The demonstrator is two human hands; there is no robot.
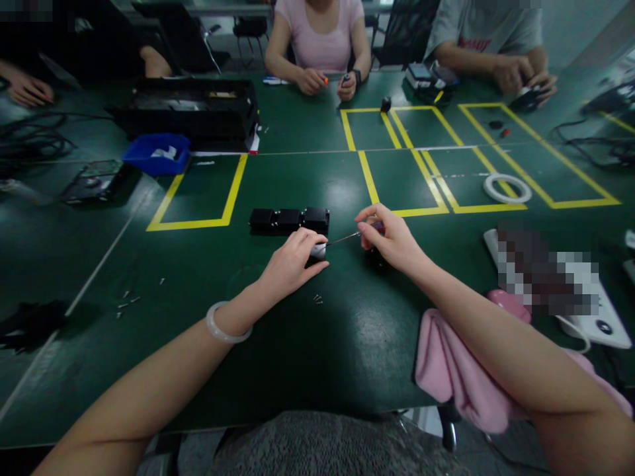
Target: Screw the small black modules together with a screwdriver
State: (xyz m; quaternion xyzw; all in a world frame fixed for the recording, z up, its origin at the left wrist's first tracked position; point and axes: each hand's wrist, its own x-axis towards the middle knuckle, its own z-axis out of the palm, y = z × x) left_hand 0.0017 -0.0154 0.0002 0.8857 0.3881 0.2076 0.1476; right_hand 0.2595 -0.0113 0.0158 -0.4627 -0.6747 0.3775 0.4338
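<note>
My left hand [292, 258] is closed around a small block with a silvery end face [319, 250], resting on the green table; my fingers hide most of it. In my right hand [387, 238] is a screwdriver [352, 236], its thin shaft pointing left so that the tip meets the block's silvery end. Just beyond my left hand, black box-shaped parts [288, 219] stand in a row. Small loose screws [318, 299] lie on the table nearer to me. Something dark sits under my right hand, too hidden to name.
Yellow tape outlines [403, 213] mark the green table. A blue bin [157, 155] and a long black tray [193, 109] stand at the back left. To the right lie a tape roll [507, 189] and a pink cloth [459, 370]. Several co-workers sit opposite, their hands over the table.
</note>
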